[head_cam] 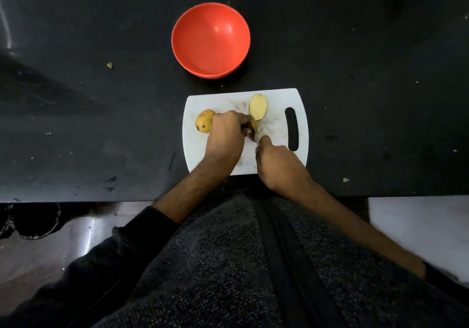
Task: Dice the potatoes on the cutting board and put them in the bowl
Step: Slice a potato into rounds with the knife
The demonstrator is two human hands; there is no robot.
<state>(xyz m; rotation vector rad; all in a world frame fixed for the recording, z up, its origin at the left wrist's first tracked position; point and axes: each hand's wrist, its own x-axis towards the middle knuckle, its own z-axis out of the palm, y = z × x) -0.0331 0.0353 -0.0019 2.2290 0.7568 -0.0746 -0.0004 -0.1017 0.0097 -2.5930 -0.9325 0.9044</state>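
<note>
a: white cutting board (274, 99) near the front edge of a black counter (76, 99), slot handle (291, 130) out on the right side. red bowl (210, 40) just past the far edge of the board, sitting upright, apart from it

b: and the potatoes?

a: whole potato (204, 121) at the board's left end, skin on, touching the back of the left hand (224, 137). cut half (258, 106) lying flat side up toward the far edge, just beyond both hands, not touched by either. another piece (253, 126) tucked under the left fingertips, mostly hidden, only a yellowish sliver showing

b: hands doing what exactly?

a: left one arched over that piece, fingers curled down onto it, pinning it to the board. right hand (276, 163) wrapped around a knife handle, forefinger stretched forward along the top. knife (256, 138) itself barely visible, just a thin bit of blade between the two hands, right up against the held piece. can't tell how deep into the potato

b: anything else around?

a: tiny scrap (110, 65) on the counter well left of the bowl, another scrap (345, 180) right of the board near the front edge. dark knit sweater (228, 264) filling the bottom, sleeves pushed up both forearms
</note>
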